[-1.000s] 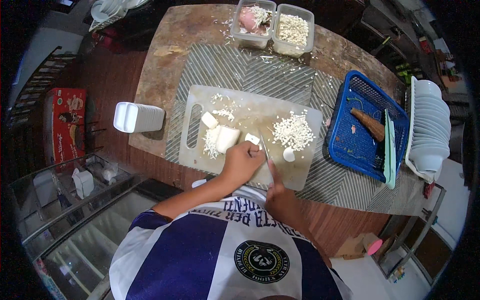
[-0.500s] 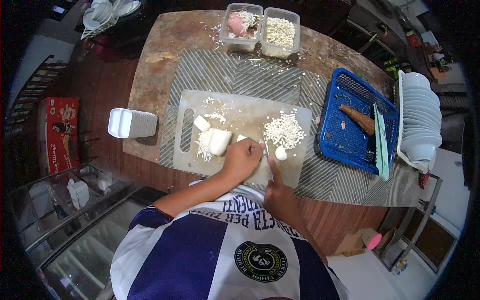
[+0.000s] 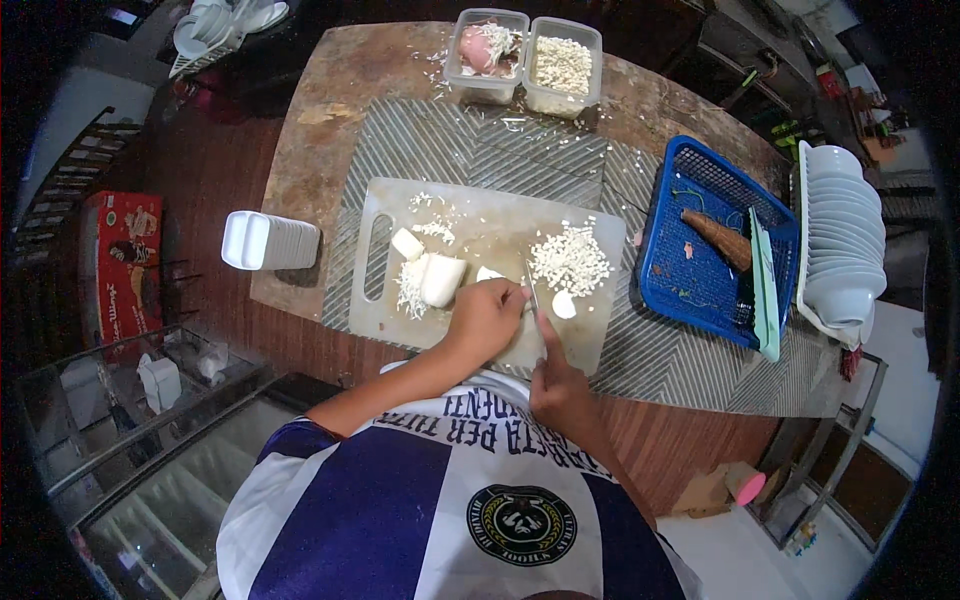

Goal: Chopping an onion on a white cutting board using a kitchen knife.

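Observation:
On the white cutting board (image 3: 490, 207), my right hand (image 3: 557, 382) grips a knife (image 3: 532, 288), its index finger stretched along the blade. My left hand (image 3: 484, 320) is closed, fingertips beside the blade; what they pinch is mostly hidden. A white vegetable piece (image 3: 489, 272) shows just beyond its knuckles. Left of that hand lies a thick, peeled white vegetable chunk (image 3: 443, 281) by white shreds (image 3: 411, 290) and a smaller block (image 3: 407, 243). Right of the knife are a heap of small white dice (image 3: 570, 258) and a rounded white end piece (image 3: 564, 305).
A blue basket (image 3: 655, 225) at right holds a brown tapered root (image 3: 716, 238) and a pale green strip (image 3: 764, 290). Beyond it stand stacked white bowls (image 3: 843, 235). Two clear tubs (image 3: 563, 70) with white bits stand at the far edge. Stacked white containers (image 3: 270, 241) sit at left.
The whole view has shifted slightly. Both hands and the knife keep nearly the same place on the board.

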A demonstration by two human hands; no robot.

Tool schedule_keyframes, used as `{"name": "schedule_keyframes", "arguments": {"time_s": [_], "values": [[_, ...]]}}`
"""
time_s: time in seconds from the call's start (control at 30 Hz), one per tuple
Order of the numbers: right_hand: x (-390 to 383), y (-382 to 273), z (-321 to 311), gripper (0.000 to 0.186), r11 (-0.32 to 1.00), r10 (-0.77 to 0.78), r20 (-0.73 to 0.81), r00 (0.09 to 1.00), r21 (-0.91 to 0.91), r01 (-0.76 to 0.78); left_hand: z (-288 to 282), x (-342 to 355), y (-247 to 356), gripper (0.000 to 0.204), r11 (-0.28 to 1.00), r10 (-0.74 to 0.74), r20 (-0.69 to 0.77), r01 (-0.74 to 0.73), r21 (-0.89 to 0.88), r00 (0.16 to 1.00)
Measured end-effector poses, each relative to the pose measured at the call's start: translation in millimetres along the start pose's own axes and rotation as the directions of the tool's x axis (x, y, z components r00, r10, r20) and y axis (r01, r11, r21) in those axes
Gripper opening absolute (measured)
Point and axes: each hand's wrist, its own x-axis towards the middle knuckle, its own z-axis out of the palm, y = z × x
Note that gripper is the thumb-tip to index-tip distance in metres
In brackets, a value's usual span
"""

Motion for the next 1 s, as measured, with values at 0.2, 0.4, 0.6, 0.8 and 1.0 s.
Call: {"name": "schedule_keyframes", "arguments": {"time_s": [0.2,0.4,0.6,0.8,1.0], "values": [[2.5,19.8,10.9,0.035,0.880,-0.389,-0.009,0.921,-0.297,0.369,-0.9,-1.3,6.4,0.026,0.999,0.026,-0.001,-0.026,0.029,1.000],[-0.6,16.9,17.3,0.066,0.963,-0.250,-0.128,0.960,-0.131,0.234,0.8,1.9,2.3,0.025,0.998,0.068,-0.015,-0.068,0.016,0.998],[17.1,-9.4,-5.6,0.032,0.947,-0.115,0.215,0.970,-0.271,0.172,1.1,7.0,-7.3,0.023,0.997,0.068,-0.011,-0.068,0.022,0.998],[31.0,-2.9,13.1,0.082,0.976,0.163,0.268,0.950,0.098,-0.195,-8.1,3.7,-8.9,0.017,0.998,-0.006,-0.020,0.005,-0.061,1.000],[30.2,-3.0,16.8,0.064,0.992,-0.035,0.161,0.986,-0.111,0.054,-10.2,-0.2,-12.6,0.018,0.998,-0.004,-0.058,0.000,-0.060,0.998]]}}
